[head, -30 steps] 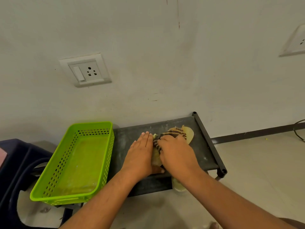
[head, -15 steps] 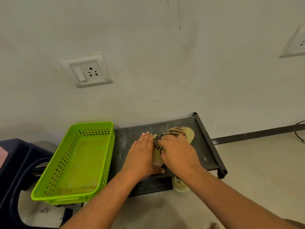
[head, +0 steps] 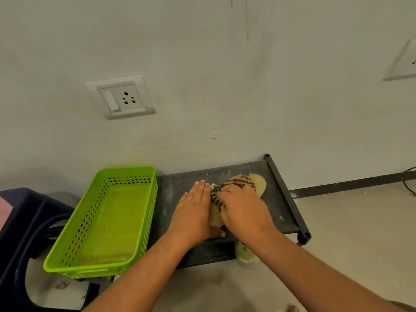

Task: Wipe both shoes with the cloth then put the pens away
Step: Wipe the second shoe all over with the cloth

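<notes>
Head view: wiping stage. One yellow shoe (head: 258, 185) lies on the black shelf (head: 282, 206) under the striped cloth (head: 238, 182); 2nd shoe & pens not seen, so prob. both left to do. Right hand (head: 244, 212) fingers curl round the cloth atop the shoe; left hand (head: 193, 212) lies flat, fingers straight, against the shoe's left side.

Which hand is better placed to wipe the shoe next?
Right. The right hand grips the striped cloth on top of the shoe on the black shelf. The left hand lies flat beside it with straight fingers, holding nothing, so it probably suits steadying.
</notes>
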